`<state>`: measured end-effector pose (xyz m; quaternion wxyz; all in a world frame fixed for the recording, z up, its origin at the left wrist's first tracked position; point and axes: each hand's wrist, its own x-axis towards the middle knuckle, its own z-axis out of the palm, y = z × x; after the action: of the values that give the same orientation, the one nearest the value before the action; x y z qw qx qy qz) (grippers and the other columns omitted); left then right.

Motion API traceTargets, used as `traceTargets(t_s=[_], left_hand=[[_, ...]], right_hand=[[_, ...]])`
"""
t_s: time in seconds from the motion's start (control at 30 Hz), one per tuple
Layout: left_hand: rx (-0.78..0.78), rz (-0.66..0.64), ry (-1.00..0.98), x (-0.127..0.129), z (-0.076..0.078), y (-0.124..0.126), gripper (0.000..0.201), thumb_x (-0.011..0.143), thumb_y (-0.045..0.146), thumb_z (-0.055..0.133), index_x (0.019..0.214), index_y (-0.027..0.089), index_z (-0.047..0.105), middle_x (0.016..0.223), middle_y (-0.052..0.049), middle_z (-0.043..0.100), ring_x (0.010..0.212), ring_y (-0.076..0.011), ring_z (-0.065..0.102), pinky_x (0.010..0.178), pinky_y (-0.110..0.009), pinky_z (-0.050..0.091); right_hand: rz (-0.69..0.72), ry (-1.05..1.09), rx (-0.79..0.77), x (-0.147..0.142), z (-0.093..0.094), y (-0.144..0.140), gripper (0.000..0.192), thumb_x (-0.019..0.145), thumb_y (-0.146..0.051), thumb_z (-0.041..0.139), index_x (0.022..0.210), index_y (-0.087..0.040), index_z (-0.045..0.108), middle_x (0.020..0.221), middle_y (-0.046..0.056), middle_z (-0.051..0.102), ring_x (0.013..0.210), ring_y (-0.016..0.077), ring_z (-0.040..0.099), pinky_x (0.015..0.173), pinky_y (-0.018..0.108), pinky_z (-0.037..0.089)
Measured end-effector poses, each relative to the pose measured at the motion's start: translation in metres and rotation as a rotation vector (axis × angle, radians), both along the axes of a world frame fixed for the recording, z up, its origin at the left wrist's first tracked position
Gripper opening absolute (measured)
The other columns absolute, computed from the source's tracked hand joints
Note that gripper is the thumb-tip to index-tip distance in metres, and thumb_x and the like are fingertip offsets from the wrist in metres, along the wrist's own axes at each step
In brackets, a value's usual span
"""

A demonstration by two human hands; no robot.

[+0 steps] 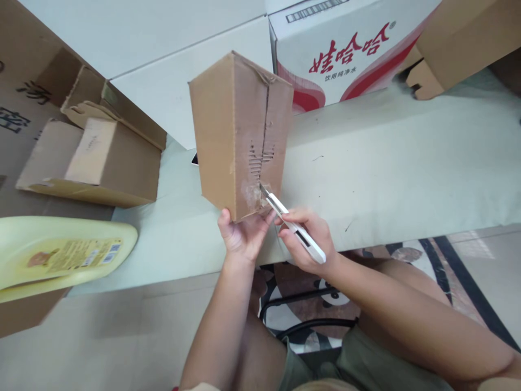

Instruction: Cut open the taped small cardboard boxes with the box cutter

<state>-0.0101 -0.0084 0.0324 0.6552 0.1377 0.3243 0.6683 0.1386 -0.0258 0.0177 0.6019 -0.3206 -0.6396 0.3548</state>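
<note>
White plastic, the knife [303,237] is clamped in my right grip [309,236], thumb and fingers closed round its slim body, with the bare blade [265,192] out and its tip at the taped seam near the low end of the box [214,141]. My left grip [244,233] is closed on that same low end, thumb up against the corner and fingers underneath, so the box stands tilted before me over the near side of the counter [391,163]; whether any of it rests there I cannot tell. To cut well here, I should let only the tip bite, held shallow so as to spare whatever may lie inside, and follow the seam [266,117] with light strokes aimed away from me. Dark, ragged marks flank the seam above the tip, and the blade could snag there. My left fingers lie just below the knife, so a slip is the main risk; shifting them back round the corner, or bracing the box on the counter, would be safer. Farther out are open boxes [130,157] and a yellow bottle [81,231] at left, and a red-and-white carton [342,54] behind.
</note>
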Motion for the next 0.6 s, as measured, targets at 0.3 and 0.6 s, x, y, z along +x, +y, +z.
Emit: traceTargets(t_s=[0.3,0.6], left_hand=[[-0.02,0.093,0.011,0.0,0.001,0.003,0.068,0.068,0.062,0.086,0.126,0.029,0.073,0.119,-0.008,0.078,0.11,-0.0319,0.073,0.103,-0.053,0.057],[-0.029,0.034,-0.042,0.005,-0.001,-0.004,0.066,0.07,0.063,0.084,0.125,0.03,0.072,0.116,-0.007,0.079,0.11,-0.0304,0.073,0.104,-0.05,0.056]], right_hand=[[0.106,0.075,-0.073,-0.011,-0.009,-0.011,0.029,0.099,-0.026,0.065,0.125,-0.03,0.054,0.096,0.001,0.07,0.057,0.0107,0.06,0.055,0.026,0.053],[0.128,0.11,-0.083,-0.019,-0.015,-0.012,0.026,0.103,-0.034,0.061,0.126,-0.031,0.051,0.105,0.003,0.068,0.064,0.0118,0.058,0.062,0.028,0.055]])
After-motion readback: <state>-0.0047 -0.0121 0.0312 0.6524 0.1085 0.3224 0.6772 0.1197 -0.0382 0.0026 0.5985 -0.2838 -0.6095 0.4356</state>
